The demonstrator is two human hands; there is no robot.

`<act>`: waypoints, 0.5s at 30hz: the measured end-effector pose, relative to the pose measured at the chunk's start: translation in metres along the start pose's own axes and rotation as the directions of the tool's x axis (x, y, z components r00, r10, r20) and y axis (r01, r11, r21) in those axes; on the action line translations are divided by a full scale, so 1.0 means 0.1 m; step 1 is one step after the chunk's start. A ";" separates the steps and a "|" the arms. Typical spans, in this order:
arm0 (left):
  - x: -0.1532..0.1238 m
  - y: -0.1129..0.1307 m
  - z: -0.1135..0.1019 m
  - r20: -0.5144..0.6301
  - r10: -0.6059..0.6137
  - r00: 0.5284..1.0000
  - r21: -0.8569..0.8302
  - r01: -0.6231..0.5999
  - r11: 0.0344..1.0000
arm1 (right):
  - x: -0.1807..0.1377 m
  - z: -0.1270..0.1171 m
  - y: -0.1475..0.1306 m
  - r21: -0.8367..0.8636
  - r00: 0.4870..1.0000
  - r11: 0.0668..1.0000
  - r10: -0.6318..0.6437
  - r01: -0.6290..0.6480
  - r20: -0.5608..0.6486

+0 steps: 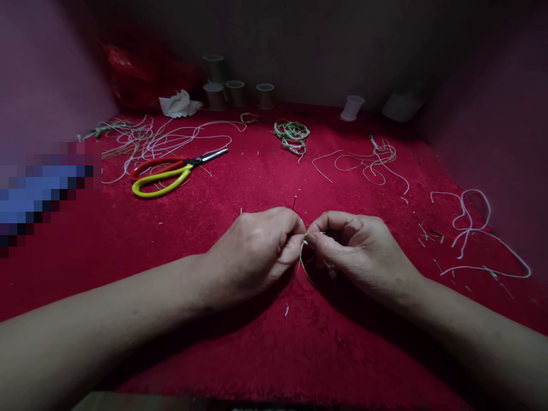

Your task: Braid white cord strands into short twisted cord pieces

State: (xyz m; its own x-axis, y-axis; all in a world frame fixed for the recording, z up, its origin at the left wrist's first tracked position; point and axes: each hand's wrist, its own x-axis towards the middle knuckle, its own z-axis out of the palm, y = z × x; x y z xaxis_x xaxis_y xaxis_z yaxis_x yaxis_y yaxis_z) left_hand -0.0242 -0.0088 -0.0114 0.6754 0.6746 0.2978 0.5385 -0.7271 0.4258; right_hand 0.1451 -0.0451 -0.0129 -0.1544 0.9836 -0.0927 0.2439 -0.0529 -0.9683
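Observation:
My left hand [257, 248] and my right hand [355, 245] meet fingertip to fingertip low over the red cloth [265, 342]. Both pinch a thin green and white cord [305, 264], which loops down between them. The left fingers are curled into a pinch on one end. The right thumb and forefinger press together on the other end. Part of the cord is hidden under the right palm.
Scissors with red and yellow handles [171, 171] lie at the left. Loose white cords [145, 140] spread behind them, more white cord [475, 234] at the right. A coiled green cord bundle [291, 134] sits in the middle back, spools [225, 91] and a white cup [351, 107] by the wall.

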 end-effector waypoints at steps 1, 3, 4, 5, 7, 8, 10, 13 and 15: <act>0.01 0.01 -0.01 0.026 -0.079 0.997 -0.077 0.081 0.994 | 0.00 0.00 0.00 0.009 1.000 1.000 0.004 -0.004 0.000; 0.04 0.05 -0.04 0.107 -0.235 0.966 -0.227 0.254 0.940 | 0.00 0.01 0.00 0.031 1.000 0.999 0.016 -0.016 0.007; 0.06 0.07 -0.06 0.162 -0.300 0.940 -0.299 0.337 0.893 | 0.00 0.01 0.01 0.040 1.000 0.999 0.021 -0.021 0.013; 0.07 0.08 -0.07 0.222 -0.352 0.909 -0.367 0.413 0.834 | 0.00 0.02 0.02 0.041 1.000 0.999 0.019 -0.020 0.014; 0.10 0.11 -0.09 0.326 -0.417 0.848 -0.471 0.528 0.707 | 0.00 0.03 0.04 0.005 1.000 1.000 -0.006 0.006 0.002; 0.11 0.13 -0.10 0.363 -0.437 0.823 -0.502 0.568 0.653 | -0.01 0.03 0.05 -0.031 1.000 0.999 -0.027 0.027 -0.016; 0.13 0.14 -0.11 0.410 -0.463 0.786 -0.528 0.619 0.581 | -0.02 0.04 0.07 -0.116 0.994 0.991 -0.082 0.074 -0.072; 0.13 0.14 -0.13 0.454 -0.466 0.759 -0.540 0.651 0.534 | -0.04 0.06 0.09 -0.189 0.975 0.973 -0.162 0.132 -0.151; 0.13 0.14 -0.13 0.467 -0.463 0.753 -0.543 0.658 0.522 | -0.05 0.06 0.09 -0.200 0.962 0.964 -0.211 0.176 -0.171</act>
State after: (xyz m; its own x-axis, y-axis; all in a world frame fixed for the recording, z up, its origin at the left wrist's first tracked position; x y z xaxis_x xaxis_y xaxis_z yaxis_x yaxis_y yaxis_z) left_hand -0.0143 -0.0081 0.0095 0.4943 0.7857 -0.3720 0.4515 0.1336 0.8822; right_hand 0.1421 -0.0515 -0.0223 -0.0359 0.9873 0.1548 0.3990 0.1562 -0.9035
